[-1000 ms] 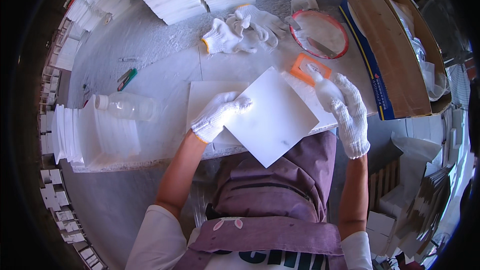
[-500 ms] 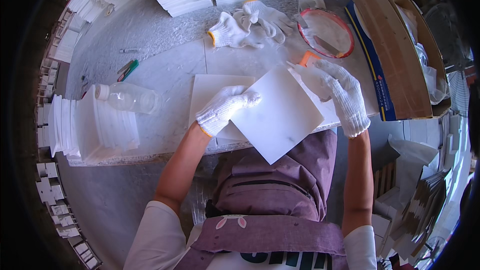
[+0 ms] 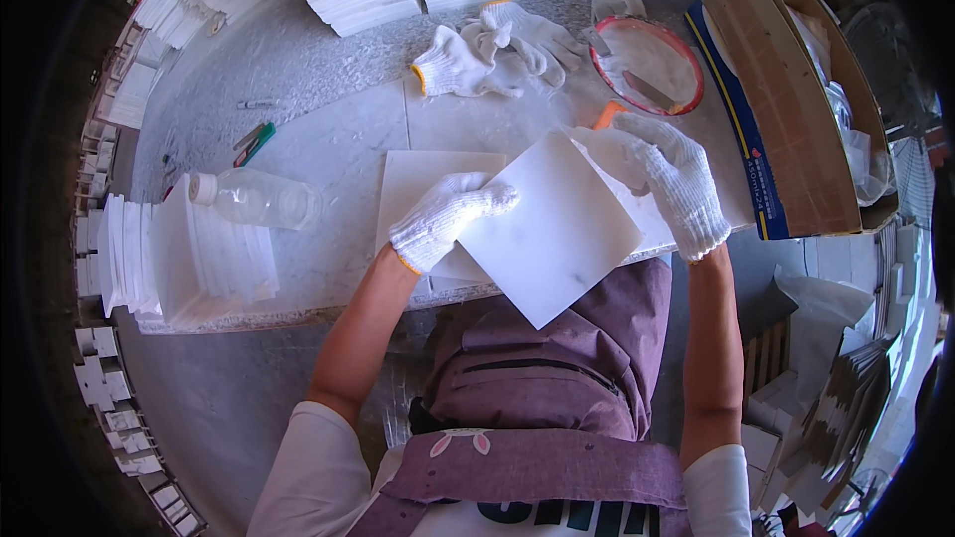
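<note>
A white tile (image 3: 553, 239) is held in the left hand (image 3: 448, 219), gloved, with the thumb laid over its left side; the fingers beneath are hidden. No clear long axis is shown by the tile, which looks nearly square and is turned diamond-wise: one corner is pointed away over the table (image 3: 338, 273), the opposite one toward the body, above the apron (image 3: 552, 393).

The right hand (image 3: 681, 179), also gloved, is curled around a pale tool (image 3: 619, 155), partly hidden, just beyond the tile's upper right edge. From that hand, the tile lies to the left and nearer the body; whether tool and edge are touching cannot be told. Of the two hands, the left is the closer, being in contact.

Beneath the left hand, a second tile (image 3: 418, 174) is seen flat on the table. Spare gloves (image 3: 497, 50) are left beyond.
</note>
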A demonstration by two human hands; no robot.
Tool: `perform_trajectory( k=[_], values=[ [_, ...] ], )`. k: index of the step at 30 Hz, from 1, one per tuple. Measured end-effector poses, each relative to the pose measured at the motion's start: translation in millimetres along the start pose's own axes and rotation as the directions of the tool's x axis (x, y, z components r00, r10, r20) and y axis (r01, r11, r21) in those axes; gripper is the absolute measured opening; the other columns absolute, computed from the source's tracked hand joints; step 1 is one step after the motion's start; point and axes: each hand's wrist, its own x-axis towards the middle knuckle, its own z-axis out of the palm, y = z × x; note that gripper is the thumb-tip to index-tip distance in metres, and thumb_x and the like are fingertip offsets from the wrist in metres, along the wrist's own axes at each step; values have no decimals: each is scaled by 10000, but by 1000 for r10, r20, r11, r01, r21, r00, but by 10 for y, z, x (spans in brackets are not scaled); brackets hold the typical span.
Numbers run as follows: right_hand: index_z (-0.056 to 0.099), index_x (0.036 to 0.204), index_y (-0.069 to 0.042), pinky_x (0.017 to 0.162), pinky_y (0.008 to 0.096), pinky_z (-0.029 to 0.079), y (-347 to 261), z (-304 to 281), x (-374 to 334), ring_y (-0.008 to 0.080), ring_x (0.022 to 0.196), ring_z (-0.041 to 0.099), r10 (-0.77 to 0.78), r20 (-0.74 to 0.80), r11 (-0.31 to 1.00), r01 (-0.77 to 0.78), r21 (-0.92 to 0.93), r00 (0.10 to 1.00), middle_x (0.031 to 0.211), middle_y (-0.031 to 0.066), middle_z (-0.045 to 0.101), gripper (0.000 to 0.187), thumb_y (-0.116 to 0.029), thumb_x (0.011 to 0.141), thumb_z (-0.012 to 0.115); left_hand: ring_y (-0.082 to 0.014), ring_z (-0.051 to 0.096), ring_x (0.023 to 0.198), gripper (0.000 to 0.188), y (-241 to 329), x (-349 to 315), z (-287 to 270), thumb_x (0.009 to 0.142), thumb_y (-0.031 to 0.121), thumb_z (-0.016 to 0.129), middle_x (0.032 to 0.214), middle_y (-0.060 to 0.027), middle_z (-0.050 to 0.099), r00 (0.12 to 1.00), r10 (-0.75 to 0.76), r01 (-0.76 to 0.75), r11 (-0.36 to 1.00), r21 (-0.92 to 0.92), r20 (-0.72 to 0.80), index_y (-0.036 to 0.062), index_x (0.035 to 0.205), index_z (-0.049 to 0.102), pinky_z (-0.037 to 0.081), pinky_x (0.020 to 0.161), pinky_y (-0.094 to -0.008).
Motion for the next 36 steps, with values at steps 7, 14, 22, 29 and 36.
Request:
perform_trajectory(
  k=[7,14,22,29,36],
  values=[
    [651,1224,0,625,260,526,-26,5,11,142,808,642,18,5,998,-18,-54,1000,1060,101,687,430,-299,917,622,-77,629,849,304,-9,7,-7,927,208,670,957,-27,679,1000,5,-5,999,42,-7,-21,1127,649,507,746,-233],
    [658,1224,-6,624,254,529,-47,21,16,136,803,644,11,-8,998,-12,-67,1000,1056,99,690,411,-272,914,617,-91,639,883,351,-29,12,-17,925,209,673,1003,-42,683,1000,7,-7,1000,21,7,-32,1176,629,514,780,-240],
    [659,1228,-14,639,257,538,-66,19,19,140,828,654,11,-15,996,-13,-91,1000,1063,101,693,413,-269,905,621,-94,644,889,345,-28,15,-22,926,203,670,1008,-46,685,1000,-6,6,1000,18,0,-28,1180,629,518,787,-242],
    [663,1224,-17,643,263,545,-16,20,37,147,841,662,-27,-21,996,25,-91,999,1057,105,695,418,-273,894,642,-50,608,839,250,-5,-8,32,933,232,674,921,15,675,1000,18,-18,999,29,-21,12,1050,687,486,752,-218],
    [664,1222,-16,641,262,549,-4,12,47,152,831,666,-32,-13,996,31,-89,999,1056,105,696,414,-269,895,651,-94,641,893,335,-15,9,-5,935,183,660,1014,-45,682,1000,-9,10,1000,25,-13,-36,1186,626,518,791,-242]
  ],
)
